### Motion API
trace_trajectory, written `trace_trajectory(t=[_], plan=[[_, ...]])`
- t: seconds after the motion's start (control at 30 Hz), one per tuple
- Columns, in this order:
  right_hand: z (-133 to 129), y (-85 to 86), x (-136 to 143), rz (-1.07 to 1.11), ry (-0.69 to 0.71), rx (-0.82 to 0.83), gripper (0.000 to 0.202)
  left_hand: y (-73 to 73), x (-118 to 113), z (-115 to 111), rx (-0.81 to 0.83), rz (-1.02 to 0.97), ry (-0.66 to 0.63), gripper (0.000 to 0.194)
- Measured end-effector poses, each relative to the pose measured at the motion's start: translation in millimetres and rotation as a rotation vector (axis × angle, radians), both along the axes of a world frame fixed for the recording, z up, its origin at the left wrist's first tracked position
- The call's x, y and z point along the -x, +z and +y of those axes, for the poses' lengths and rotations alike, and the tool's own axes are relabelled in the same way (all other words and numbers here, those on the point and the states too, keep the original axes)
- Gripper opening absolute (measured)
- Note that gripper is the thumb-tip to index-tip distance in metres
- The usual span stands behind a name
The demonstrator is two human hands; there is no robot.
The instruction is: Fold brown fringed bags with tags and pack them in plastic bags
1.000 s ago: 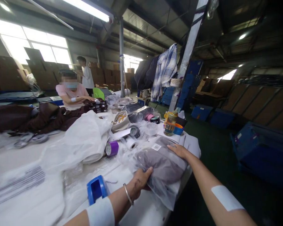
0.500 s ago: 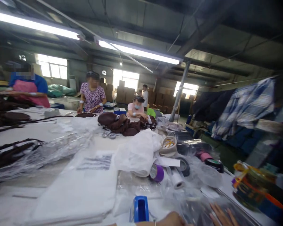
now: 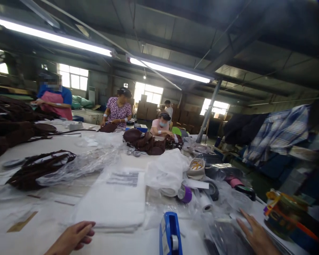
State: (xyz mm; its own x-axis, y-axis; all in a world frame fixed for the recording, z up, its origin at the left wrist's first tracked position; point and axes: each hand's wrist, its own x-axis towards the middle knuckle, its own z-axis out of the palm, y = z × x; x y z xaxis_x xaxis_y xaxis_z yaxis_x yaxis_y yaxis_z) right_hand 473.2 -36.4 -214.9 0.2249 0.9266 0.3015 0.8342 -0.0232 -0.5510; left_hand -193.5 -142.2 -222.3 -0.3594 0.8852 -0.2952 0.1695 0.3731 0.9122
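My left hand [image 3: 73,236] is held above the white tabletop, just short of a stack of flat white plastic bags [image 3: 108,205] with printed lines. Its fingers are slightly bent and nothing is in them. My right hand [image 3: 255,232] is spread open at the right. It lies over or beside a clear plastic package with something dark inside [image 3: 225,232]; whether it touches the plastic I cannot tell. Between my hands stands a blue tape dispenser [image 3: 170,233]. A brown strip [image 3: 22,222] lies left of my left hand.
Rolls of purple tape [image 3: 185,194] and white tape [image 3: 206,203], a cloth pouch [image 3: 196,168] and crumpled plastic lie at the right, near a large jar [image 3: 285,212]. Dark brown bundles [image 3: 42,168] lie at the left. Several people work across the table.
My left hand has moved from beside my right hand far over to the left. My right hand has risen a little, fingers spread. The view has swung left.
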Motion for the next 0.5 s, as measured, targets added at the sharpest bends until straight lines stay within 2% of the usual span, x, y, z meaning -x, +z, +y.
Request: trace_trajectory(t=[0.1, 0.17, 0.23, 0.37, 0.43, 0.5], plan=[[13, 27.5, 57, 0.153, 0.134, 0.039, 0.068, 9.8, 31, -15, 0.006, -0.012, 0.051, 0.059], [20, 41.1, 107, 0.239, 0.223, 0.05, 0.066, 7.5, 35, -14, -0.02, -0.056, 0.073, 0.059], [23, 54.8, 165, 0.329, 0.339, 0.051, 0.064, -0.9, 33, -5, -0.05, -0.105, 0.068, 0.058], [29, 88.2, 282, 0.607, 0.59, 0.093, 0.061, -14.5, 21, 32, -0.091, -0.178, -0.02, 0.054], [44, 104.6, 330, 0.745, 0.708, 0.171, 0.06, -10.3, 16, 59, -0.095, -0.195, -0.082, 0.054], [73, 118.0, 368, 0.867, 0.77, 0.233, 0.059, 3.6, 13, 94, -0.089, -0.198, -0.16, 0.054]])
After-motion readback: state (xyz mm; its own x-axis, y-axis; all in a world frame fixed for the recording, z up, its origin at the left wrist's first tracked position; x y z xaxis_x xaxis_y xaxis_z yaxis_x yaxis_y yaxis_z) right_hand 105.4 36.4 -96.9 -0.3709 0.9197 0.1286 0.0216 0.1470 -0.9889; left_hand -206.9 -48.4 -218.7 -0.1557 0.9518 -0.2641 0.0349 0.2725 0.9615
